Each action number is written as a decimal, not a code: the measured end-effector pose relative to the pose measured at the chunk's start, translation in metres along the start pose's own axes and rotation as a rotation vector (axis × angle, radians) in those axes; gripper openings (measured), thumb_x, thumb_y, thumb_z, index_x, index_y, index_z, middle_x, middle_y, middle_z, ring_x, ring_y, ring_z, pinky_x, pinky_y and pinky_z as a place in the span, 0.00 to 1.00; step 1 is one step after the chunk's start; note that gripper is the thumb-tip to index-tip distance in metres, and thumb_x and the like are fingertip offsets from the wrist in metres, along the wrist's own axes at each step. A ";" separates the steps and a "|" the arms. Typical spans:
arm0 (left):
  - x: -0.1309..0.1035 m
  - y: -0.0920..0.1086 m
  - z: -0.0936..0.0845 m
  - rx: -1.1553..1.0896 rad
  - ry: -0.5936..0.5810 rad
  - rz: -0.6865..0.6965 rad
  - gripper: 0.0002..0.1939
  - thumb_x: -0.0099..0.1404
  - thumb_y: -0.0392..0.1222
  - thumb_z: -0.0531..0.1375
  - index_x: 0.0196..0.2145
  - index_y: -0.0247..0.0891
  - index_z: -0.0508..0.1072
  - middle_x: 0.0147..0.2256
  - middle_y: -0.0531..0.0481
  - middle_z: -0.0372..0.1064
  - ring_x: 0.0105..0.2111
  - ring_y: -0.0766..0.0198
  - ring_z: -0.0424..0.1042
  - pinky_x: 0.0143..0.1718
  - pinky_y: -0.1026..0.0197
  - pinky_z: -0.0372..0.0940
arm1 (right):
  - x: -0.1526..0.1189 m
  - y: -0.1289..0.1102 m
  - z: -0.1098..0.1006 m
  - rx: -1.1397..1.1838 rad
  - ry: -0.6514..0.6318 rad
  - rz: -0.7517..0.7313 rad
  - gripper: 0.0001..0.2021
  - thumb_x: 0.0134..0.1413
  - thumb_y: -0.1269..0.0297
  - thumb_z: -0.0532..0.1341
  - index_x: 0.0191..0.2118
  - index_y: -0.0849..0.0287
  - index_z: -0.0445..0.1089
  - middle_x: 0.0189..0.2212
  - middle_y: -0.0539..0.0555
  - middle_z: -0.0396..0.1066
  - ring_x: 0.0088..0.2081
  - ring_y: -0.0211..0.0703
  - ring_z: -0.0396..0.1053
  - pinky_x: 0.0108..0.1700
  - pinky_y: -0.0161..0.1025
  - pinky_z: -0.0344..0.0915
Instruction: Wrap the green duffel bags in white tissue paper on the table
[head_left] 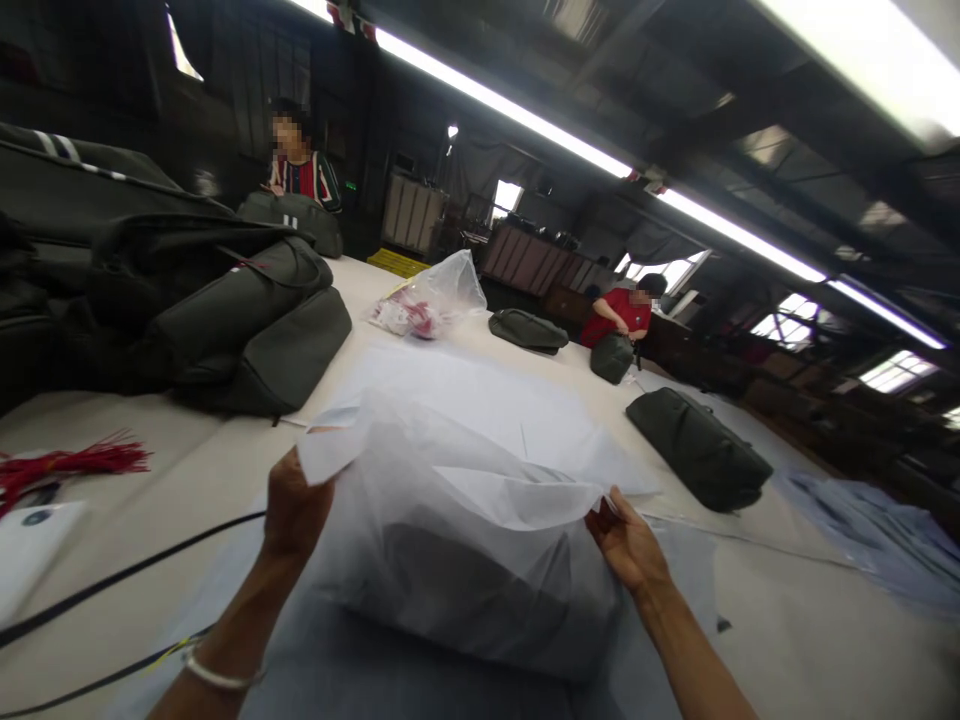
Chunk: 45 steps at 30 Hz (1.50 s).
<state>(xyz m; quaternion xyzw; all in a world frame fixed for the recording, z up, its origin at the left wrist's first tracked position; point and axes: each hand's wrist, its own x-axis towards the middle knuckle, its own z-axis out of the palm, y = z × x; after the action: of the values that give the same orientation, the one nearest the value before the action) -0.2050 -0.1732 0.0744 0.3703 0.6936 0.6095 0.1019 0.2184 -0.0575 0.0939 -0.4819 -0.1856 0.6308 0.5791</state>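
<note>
A white translucent bag (480, 545) stands in front of me, its mouth pulled wide, and a dark shape shows through its side. My left hand (298, 505) is closed on the left corner of the bag's rim, where a white flap folds over the fingers. On the other side my right hand (626, 540) pinches the right corner of the rim between thumb and fingers. Flat white sheets (480, 390) lie on the table just beyond the bag.
Dark green bags (217, 310) are piled at left; another dark bag (697, 445) lies at right. Red cords (82, 462), a white phone-like object (37, 545) and black cables (135, 568) lie left. A clear plastic bag (431, 300) sits farther back. Two people (619, 310) handle bags across the table (795, 590).
</note>
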 end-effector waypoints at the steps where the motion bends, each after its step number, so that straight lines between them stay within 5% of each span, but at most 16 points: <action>1: 0.013 0.001 0.009 0.044 0.012 0.000 0.11 0.60 0.49 0.54 0.29 0.40 0.69 0.23 0.53 0.67 0.26 0.63 0.67 0.31 0.62 0.62 | 0.000 0.000 0.000 0.006 0.006 -0.002 0.06 0.59 0.73 0.61 0.30 0.59 0.69 0.23 0.50 0.76 0.24 0.40 0.75 0.29 0.37 0.76; 6: 0.050 -0.024 0.045 0.336 -0.003 0.004 0.20 0.63 0.56 0.53 0.21 0.40 0.60 0.18 0.55 0.54 0.23 0.65 0.56 0.28 0.63 0.50 | 0.002 -0.001 0.004 0.028 0.029 0.025 0.09 0.62 0.72 0.58 0.29 0.59 0.69 0.22 0.51 0.76 0.28 0.44 0.77 0.29 0.38 0.76; 11: 0.057 -0.055 0.046 0.605 -0.121 -0.117 0.17 0.66 0.57 0.52 0.31 0.42 0.70 0.23 0.52 0.61 0.23 0.62 0.58 0.25 0.62 0.50 | 0.005 -0.002 0.008 0.003 0.066 0.054 0.08 0.62 0.71 0.58 0.30 0.60 0.67 0.21 0.52 0.75 0.26 0.43 0.77 0.24 0.35 0.74; 13: 0.051 -0.044 0.034 0.634 -0.002 -0.045 0.17 0.67 0.54 0.51 0.43 0.41 0.72 0.31 0.48 0.69 0.28 0.58 0.65 0.29 0.60 0.57 | 0.006 -0.003 0.008 0.000 0.072 0.062 0.08 0.62 0.70 0.58 0.30 0.61 0.66 0.21 0.52 0.75 0.25 0.43 0.76 0.23 0.34 0.74; 15: 0.037 -0.016 0.026 0.559 0.162 0.197 0.19 0.69 0.52 0.49 0.51 0.40 0.68 0.42 0.45 0.71 0.36 0.55 0.69 0.39 0.55 0.64 | 0.006 -0.003 0.008 0.004 0.074 0.066 0.08 0.62 0.69 0.59 0.30 0.61 0.66 0.21 0.52 0.75 0.25 0.42 0.76 0.23 0.34 0.74; 17: 0.014 0.022 0.030 0.429 0.147 0.471 0.18 0.70 0.53 0.49 0.52 0.44 0.67 0.46 0.46 0.71 0.42 0.55 0.70 0.49 0.52 0.64 | 0.006 -0.003 0.008 0.012 0.070 0.072 0.07 0.62 0.68 0.60 0.31 0.61 0.66 0.21 0.53 0.75 0.24 0.42 0.75 0.24 0.34 0.74; 19: -0.013 0.061 0.056 0.274 -0.128 0.747 0.16 0.70 0.52 0.52 0.51 0.47 0.67 0.46 0.49 0.72 0.46 0.54 0.71 0.52 0.52 0.63 | 0.006 -0.004 0.009 0.021 0.058 0.086 0.08 0.62 0.67 0.60 0.31 0.61 0.66 0.22 0.54 0.75 0.24 0.42 0.75 0.25 0.34 0.74; 21: -0.040 0.096 0.100 0.231 -0.475 0.983 0.21 0.69 0.54 0.54 0.56 0.45 0.64 0.51 0.46 0.70 0.54 0.52 0.67 0.56 0.50 0.60 | 0.006 -0.005 0.011 0.023 0.045 0.106 0.08 0.62 0.66 0.60 0.32 0.62 0.66 0.22 0.54 0.75 0.24 0.41 0.75 0.24 0.34 0.73; 22: -0.052 0.110 0.127 0.230 -0.559 1.028 0.25 0.68 0.56 0.55 0.58 0.42 0.62 0.54 0.43 0.69 0.57 0.51 0.64 0.59 0.48 0.57 | 0.006 -0.005 0.012 0.023 0.039 0.115 0.08 0.63 0.66 0.59 0.32 0.63 0.67 0.22 0.54 0.75 0.23 0.41 0.74 0.24 0.34 0.73; 27: -0.072 0.147 0.250 0.393 -0.916 0.847 0.29 0.64 0.55 0.61 0.56 0.35 0.66 0.51 0.36 0.71 0.56 0.46 0.66 0.58 0.45 0.55 | 0.005 -0.007 0.010 0.044 -0.035 0.141 0.10 0.65 0.64 0.57 0.38 0.67 0.68 0.24 0.56 0.75 0.23 0.39 0.74 0.26 0.33 0.73; 31: -0.067 0.141 0.290 0.434 -1.049 0.745 0.15 0.64 0.54 0.59 0.36 0.40 0.76 0.35 0.46 0.76 0.38 0.54 0.75 0.42 0.56 0.65 | 0.008 -0.005 0.003 0.055 -0.114 0.153 0.09 0.65 0.64 0.56 0.43 0.66 0.67 0.28 0.56 0.76 0.26 0.40 0.76 0.27 0.34 0.74; 34: -0.066 0.133 0.291 0.423 -1.009 0.679 0.17 0.68 0.53 0.55 0.43 0.39 0.74 0.42 0.45 0.75 0.39 0.57 0.75 0.40 0.59 0.66 | 0.010 -0.005 0.001 0.063 -0.146 0.134 0.07 0.64 0.67 0.57 0.45 0.64 0.66 0.31 0.55 0.76 0.28 0.41 0.77 0.28 0.34 0.74; 36: -0.069 0.133 0.281 0.379 -0.869 0.676 0.20 0.69 0.51 0.54 0.52 0.36 0.68 0.52 0.40 0.68 0.48 0.55 0.71 0.47 0.56 0.64 | 0.010 -0.004 0.001 0.065 -0.139 0.118 0.08 0.62 0.67 0.58 0.46 0.63 0.65 0.33 0.56 0.76 0.29 0.43 0.77 0.29 0.36 0.74; 39: -0.082 0.136 0.257 0.200 -0.695 0.880 0.14 0.70 0.46 0.53 0.49 0.38 0.69 0.51 0.42 0.68 0.51 0.55 0.68 0.52 0.54 0.62 | 0.009 -0.003 0.000 0.077 -0.117 0.103 0.12 0.61 0.67 0.59 0.49 0.62 0.63 0.37 0.58 0.76 0.29 0.43 0.77 0.29 0.38 0.75; 42: -0.105 0.131 0.236 0.184 -0.869 1.179 0.10 0.70 0.39 0.50 0.38 0.41 0.72 0.39 0.45 0.72 0.40 0.58 0.71 0.44 0.55 0.66 | 0.009 -0.001 -0.002 0.087 -0.118 0.101 0.13 0.60 0.69 0.59 0.49 0.62 0.62 0.41 0.59 0.76 0.28 0.42 0.77 0.26 0.36 0.74; 45: -0.123 0.116 0.231 0.307 -0.935 1.186 0.13 0.68 0.34 0.50 0.45 0.40 0.70 0.46 0.43 0.71 0.43 0.56 0.72 0.44 0.52 0.68 | 0.007 0.001 -0.002 0.117 -0.098 0.070 0.15 0.56 0.72 0.61 0.49 0.61 0.62 0.43 0.59 0.75 0.29 0.42 0.77 0.27 0.36 0.74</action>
<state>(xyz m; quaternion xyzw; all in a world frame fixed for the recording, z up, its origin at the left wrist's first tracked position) 0.0637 -0.0758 0.0882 0.9092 0.3405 0.2393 -0.0116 0.2209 -0.0518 0.0892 -0.4218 -0.1596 0.6833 0.5742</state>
